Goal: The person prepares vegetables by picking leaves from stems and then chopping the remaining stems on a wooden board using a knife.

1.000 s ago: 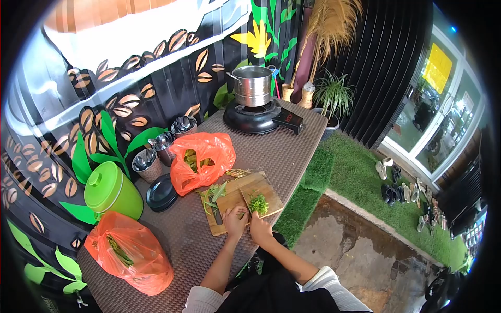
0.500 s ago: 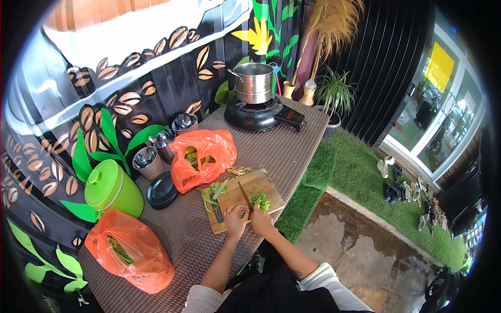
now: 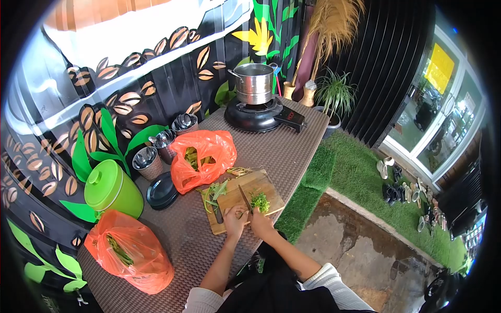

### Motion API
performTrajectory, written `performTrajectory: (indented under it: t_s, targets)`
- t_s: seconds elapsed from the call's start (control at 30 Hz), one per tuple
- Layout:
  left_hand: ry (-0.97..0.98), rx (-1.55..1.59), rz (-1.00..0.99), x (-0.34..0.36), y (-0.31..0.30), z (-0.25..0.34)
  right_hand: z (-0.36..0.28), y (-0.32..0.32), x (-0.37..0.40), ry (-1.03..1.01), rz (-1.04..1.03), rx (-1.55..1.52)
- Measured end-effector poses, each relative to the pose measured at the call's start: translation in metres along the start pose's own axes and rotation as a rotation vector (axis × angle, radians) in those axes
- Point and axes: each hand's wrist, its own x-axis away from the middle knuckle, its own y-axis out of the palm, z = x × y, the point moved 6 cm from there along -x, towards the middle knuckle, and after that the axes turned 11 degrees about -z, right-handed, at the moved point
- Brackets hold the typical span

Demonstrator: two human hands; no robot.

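My right hand (image 3: 262, 224) is closed round the handle of a knife (image 3: 243, 195), its blade pointing away over the wooden cutting board (image 3: 270, 183). Close to the blade's left side, my left hand (image 3: 234, 221) has its fingers curled on a small bunch of greens (image 3: 242, 213), mostly hidden by the fingers. Finely chopped greens (image 3: 260, 202) lie in a heap right of the blade. Longer leafy stalks (image 3: 213, 194) rest on the board's left part, next to a dark-handled utensil (image 3: 219, 215).
An orange plastic bag (image 3: 222, 146) of greens sits behind the board; another orange bag (image 3: 141, 255) stands front left. Along the wall are a green lidded container (image 3: 115, 190), black plates (image 3: 162, 190) and cutlery cups (image 3: 147, 161). A steel pot (image 3: 254, 86) stands on a portable stove (image 3: 250, 117).
Both hands stay at nearly the same spot on the board. The fingers of my left hand have shifted slightly, and the knife has barely moved.
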Motion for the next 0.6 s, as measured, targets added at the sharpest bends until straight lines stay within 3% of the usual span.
performTrajectory:
  t_s: [0.2,0.4,0.6]
  targets:
    - [0.061,-0.085,0.037,0.001,-0.002,0.001,-0.014,0.006,0.009,0.104,0.008,0.046]
    - [0.096,-0.123,0.053,0.005,-0.003,0.004,-0.008,0.005,0.005,0.024,0.133,0.061]
    - [0.106,-0.158,0.048,0.008,-0.006,0.013,-0.011,0.005,0.002,0.065,0.01,0.026]
